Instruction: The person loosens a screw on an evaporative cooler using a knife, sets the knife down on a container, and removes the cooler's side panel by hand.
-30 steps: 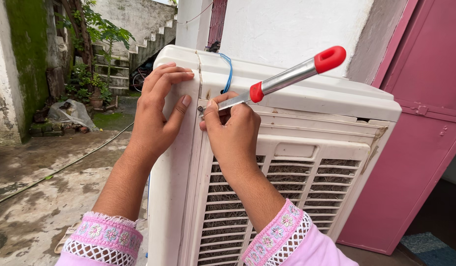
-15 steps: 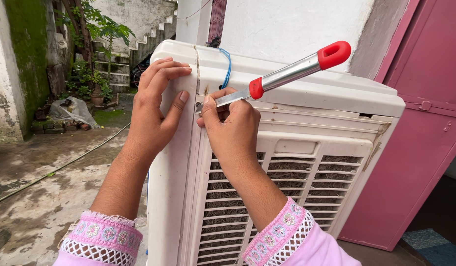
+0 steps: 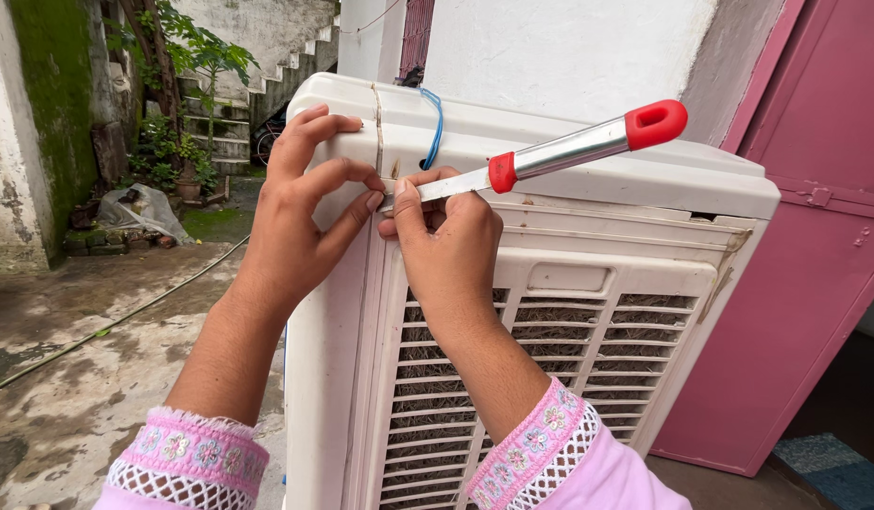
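A white air cooler (image 3: 588, 179) with a louvred side panel stands in front of me. My right hand (image 3: 446, 250) grips a knife (image 3: 569, 149) that has a steel handle with red ends; the blade tip points left at the cooler's top front corner. Over that same corner my left hand (image 3: 305, 212) rests, fingers curled on the top edge, thumb near the blade tip. A thin cord (image 3: 377, 127) and a blue wire (image 3: 437, 123) run over the cooler's top beside the hands.
A pink door (image 3: 814, 236) stands at the right behind the cooler. A white wall (image 3: 569, 47) rises behind it. At the left lie wet concrete ground (image 3: 68, 359), a hose, plants and stairs (image 3: 238, 104).
Both hands stay at the cooler's corner. The view has shifted slightly; the knife handle sits a little lower and the left fingers have curled closer to the blade tip.
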